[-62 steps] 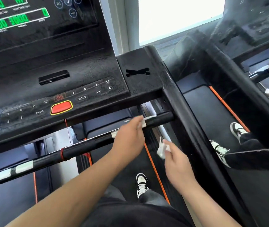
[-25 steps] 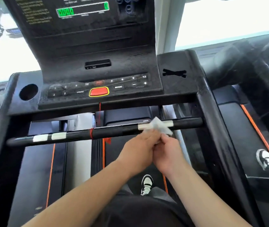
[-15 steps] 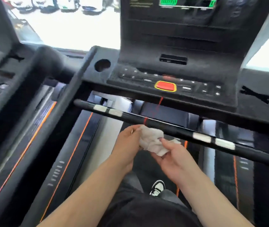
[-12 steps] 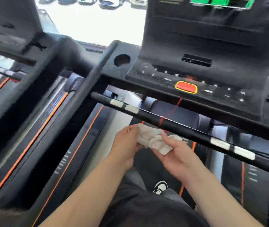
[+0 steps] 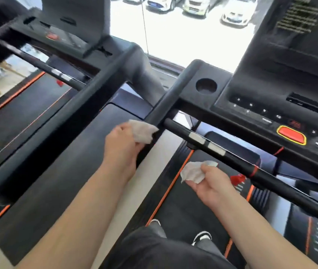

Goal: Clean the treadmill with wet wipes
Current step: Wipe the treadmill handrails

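I stand on a black treadmill whose console [image 5: 282, 117] fills the right side. My left hand [image 5: 121, 144] grips a white wet wipe [image 5: 141, 131] and presses it against the left side rail [image 5: 171, 94], just below where the black crossbar [image 5: 231, 158] joins it. My right hand [image 5: 210, 183] holds a second crumpled wet wipe [image 5: 192, 172] in its fingers, just below the crossbar and apart from it. The running belt [image 5: 183, 206] with its orange edge stripe lies under my hands.
A round cup holder [image 5: 206, 86] sits at the console's left corner, and a red stop button [image 5: 291, 134] lies further right. A red safety clip [image 5: 237, 179] hangs from the crossbar. A second treadmill [image 5: 43, 105] stands close on the left. A window with parked cars is ahead.
My hands have separated: the left carried one wipe up to the left rail, the right kept another piece below the bar. The view has swung further left.
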{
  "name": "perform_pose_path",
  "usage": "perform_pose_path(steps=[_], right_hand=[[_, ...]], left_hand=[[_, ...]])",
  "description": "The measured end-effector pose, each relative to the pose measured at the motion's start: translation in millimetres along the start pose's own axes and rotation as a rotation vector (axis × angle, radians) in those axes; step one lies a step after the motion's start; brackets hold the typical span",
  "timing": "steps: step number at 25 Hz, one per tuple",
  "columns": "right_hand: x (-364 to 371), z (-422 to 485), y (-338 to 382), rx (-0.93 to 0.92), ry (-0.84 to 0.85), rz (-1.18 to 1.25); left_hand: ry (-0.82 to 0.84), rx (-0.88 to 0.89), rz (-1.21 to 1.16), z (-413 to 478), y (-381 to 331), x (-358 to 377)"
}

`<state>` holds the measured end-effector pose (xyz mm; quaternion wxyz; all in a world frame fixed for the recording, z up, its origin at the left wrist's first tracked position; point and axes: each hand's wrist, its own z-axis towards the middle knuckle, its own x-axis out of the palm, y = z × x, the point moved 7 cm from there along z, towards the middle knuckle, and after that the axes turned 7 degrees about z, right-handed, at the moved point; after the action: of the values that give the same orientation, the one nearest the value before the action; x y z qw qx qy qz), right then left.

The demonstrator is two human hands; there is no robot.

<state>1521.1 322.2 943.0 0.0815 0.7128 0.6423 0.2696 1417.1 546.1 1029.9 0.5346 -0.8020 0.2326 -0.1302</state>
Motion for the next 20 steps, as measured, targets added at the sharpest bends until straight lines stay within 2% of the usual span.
perform_pose_path(steps=[2,3,4,5,7,9,10,12,16,20], right_hand=[[48.6,-9.0,12.6,-0.234,0.028,-0.150],[76.2,-16.4,19.8,-0.417,0.076,-0.303],[107.8,-24.8,20.7,-0.601,0.158,-0.451],[135.1,-30.0,13.0,-0.743,0.249,-0.590],[172.3,-25.3,-20.8,-0.920,0.437,-0.887],[185.6,-7.7,-66.5,-1.005,0.602,-1.190],[185.1,-0.9,-82.6,-1.057,0.624,-1.332],[186.0,7.7,-90.3,-1.145,0.582,-1.519],[208.0,28.7,-50.6,-1.303,0.480,-1.799],[239.7,66.2,7.8,-1.310,0.392,-1.950]], left_hand=[[-0.192,0.328,0.377,18.4,-34.6,-40.5],[-0.237,0.487,0.588,22.2,-45.3,-47.5],[-0.182,0.593,0.797,27.8,-45.2,-45.1],[-0.061,0.598,0.997,38.2,-28.7,-38.5],[0.163,0.432,1.257,51.0,25.4,-33.8],[0.247,0.296,1.279,54.1,64.0,-46.4],[0.258,0.272,1.247,57.2,72.5,-53.5],[0.293,0.266,1.203,64.3,73.7,-61.1],[0.369,0.208,1.161,81.2,64.4,-56.4],[0.426,0.192,1.191,98.4,45.9,-23.2]])
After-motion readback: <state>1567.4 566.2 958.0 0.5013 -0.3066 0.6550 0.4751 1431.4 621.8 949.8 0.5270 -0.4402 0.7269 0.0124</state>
